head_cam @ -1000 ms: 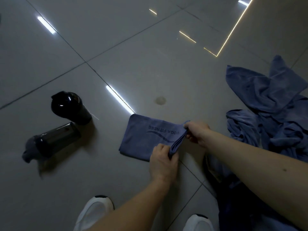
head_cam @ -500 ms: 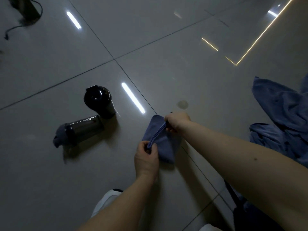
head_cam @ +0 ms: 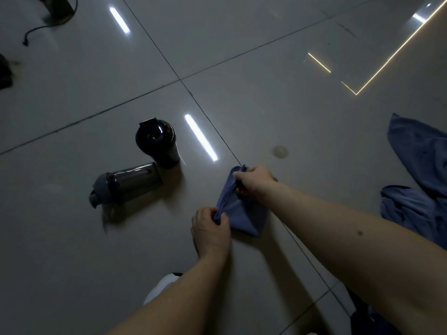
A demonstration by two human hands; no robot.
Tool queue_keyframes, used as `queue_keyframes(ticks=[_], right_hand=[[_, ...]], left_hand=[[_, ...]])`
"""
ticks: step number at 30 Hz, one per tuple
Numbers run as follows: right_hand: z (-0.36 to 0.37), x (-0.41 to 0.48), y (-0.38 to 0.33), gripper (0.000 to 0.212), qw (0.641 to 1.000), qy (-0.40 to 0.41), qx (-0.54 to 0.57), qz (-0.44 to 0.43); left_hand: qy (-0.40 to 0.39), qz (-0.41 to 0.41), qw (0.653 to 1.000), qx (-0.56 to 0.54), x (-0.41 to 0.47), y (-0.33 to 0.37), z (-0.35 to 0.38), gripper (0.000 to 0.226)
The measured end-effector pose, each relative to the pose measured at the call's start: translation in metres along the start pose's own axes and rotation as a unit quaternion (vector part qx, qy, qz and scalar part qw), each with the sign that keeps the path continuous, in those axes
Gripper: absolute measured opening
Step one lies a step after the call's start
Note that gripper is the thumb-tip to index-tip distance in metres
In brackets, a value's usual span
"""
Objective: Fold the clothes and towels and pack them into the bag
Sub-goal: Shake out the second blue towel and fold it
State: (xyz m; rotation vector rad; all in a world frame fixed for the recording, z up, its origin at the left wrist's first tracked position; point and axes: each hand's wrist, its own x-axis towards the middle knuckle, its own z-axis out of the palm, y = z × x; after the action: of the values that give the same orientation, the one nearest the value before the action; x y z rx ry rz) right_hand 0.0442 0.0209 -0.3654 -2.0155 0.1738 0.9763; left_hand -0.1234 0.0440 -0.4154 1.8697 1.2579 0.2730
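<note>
A small blue towel (head_cam: 244, 211) lies folded on the grey tiled floor in the middle of the view. My left hand (head_cam: 210, 232) pinches its near corner and my right hand (head_cam: 254, 182) pinches its far corner, holding the doubled edge between them. A pile of loose blue clothes and towels (head_cam: 416, 184) lies at the right edge. A dark shape at the bottom right (head_cam: 370, 317) may be the bag, but I cannot tell.
Two dark bottles sit left of the towel: one upright (head_cam: 157, 143), one lying on its side (head_cam: 125, 183). A black cable (head_cam: 46, 27) and dark objects lie at the top left. My white shoe (head_cam: 159, 286) shows at the bottom.
The towel was spread wide with its print showing; both hands have carried one edge over, leaving it folded narrower. The view has shifted, moving the cloth pile toward the right edge.
</note>
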Motion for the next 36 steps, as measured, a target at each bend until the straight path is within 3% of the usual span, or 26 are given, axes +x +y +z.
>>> queue_keyframes(ticks=[3,5,8,11,13,15,22,26,30,33,36], right_hand=[[0.001,-0.005,0.01,0.012,0.998,-0.03,0.009,-0.047],[-0.006,-0.016,0.024,0.017,0.983,0.016,-0.106,-0.15],[-0.016,-0.044,0.064,0.036,0.899,0.082,-0.289,-0.319],[-0.019,-0.059,0.11,0.064,0.79,0.104,-0.448,-0.406],[-0.02,-0.064,0.13,0.076,0.746,0.083,-0.502,-0.429],[-0.021,-0.065,0.148,0.082,0.726,0.06,-0.528,-0.437],[-0.026,-0.053,0.171,0.09,0.734,-0.017,-0.589,-0.339],[-0.028,-0.054,0.16,0.082,0.736,0.029,-0.556,-0.385],[-0.038,-0.038,0.139,0.081,0.775,0.084,-0.52,-0.348],[-0.052,-0.02,0.126,0.087,0.797,0.031,-0.544,-0.261],[-0.055,-0.012,0.122,0.078,0.795,-0.016,-0.566,-0.216]], left_hand=[[-0.01,-0.015,1.0,-0.003,0.003,-0.004,-0.002,0.016],[-0.01,-0.02,1.0,0.003,0.004,-0.004,-0.002,0.019],[0.004,-0.019,1.0,0.012,0.009,0.002,-0.002,0.021],[-0.002,-0.008,1.0,0.022,0.017,0.011,0.001,0.026],[-0.027,0.0,0.999,0.036,0.023,0.018,0.003,0.03],[-0.046,0.01,0.997,0.064,0.028,0.023,0.005,0.031],[-0.066,0.005,0.988,0.136,0.044,0.03,0.012,0.052],[-0.078,-0.001,0.982,0.173,0.048,0.035,0.014,0.052],[-0.102,-0.018,0.975,0.197,0.051,0.039,0.016,0.05],[-0.11,-0.048,0.972,0.203,0.054,0.046,0.017,0.053],[-0.125,-0.081,0.967,0.205,0.057,0.052,0.019,0.05]])
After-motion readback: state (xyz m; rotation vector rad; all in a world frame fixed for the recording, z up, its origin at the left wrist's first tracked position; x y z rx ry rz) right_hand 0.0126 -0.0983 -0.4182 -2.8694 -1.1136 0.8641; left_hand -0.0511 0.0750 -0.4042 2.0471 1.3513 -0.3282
